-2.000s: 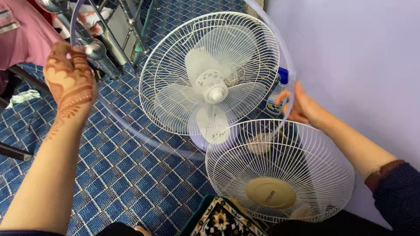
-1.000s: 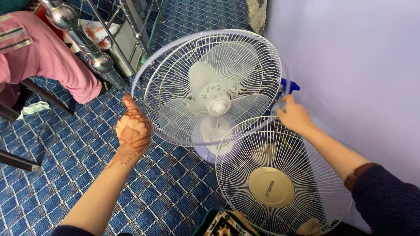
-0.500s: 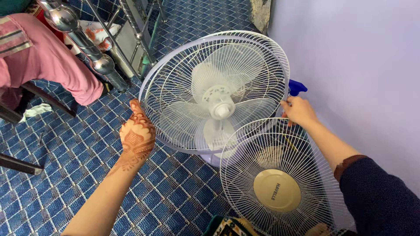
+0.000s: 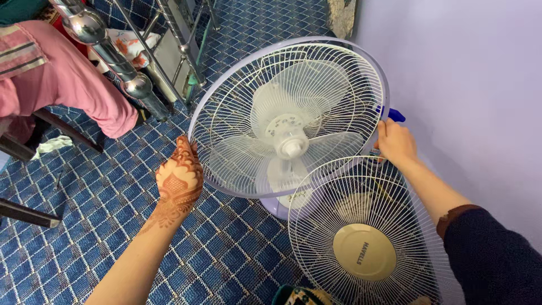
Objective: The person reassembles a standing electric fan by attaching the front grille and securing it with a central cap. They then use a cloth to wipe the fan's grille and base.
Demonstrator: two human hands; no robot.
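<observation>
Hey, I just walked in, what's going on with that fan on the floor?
A person is gripping a white pedestal fan's round wire-caged head from both sides. The left hand, patterned with henna, is on the cage's left rim, and the right hand is at the right rim beside a small blue clip. A separate round white wire grille with a cream centre disc stands just in front, apart from both hands. Everything sits on a blue diamond-patterned carpet next to a lilac wall.

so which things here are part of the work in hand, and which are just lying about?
In hand:
- left hand on the fan's rim
- right hand on the opposite rim
- white fan
- loose front grille

Lying about:
- steel bed frame
- seated person's pink sleeve
- blue patterned carpet
</observation>
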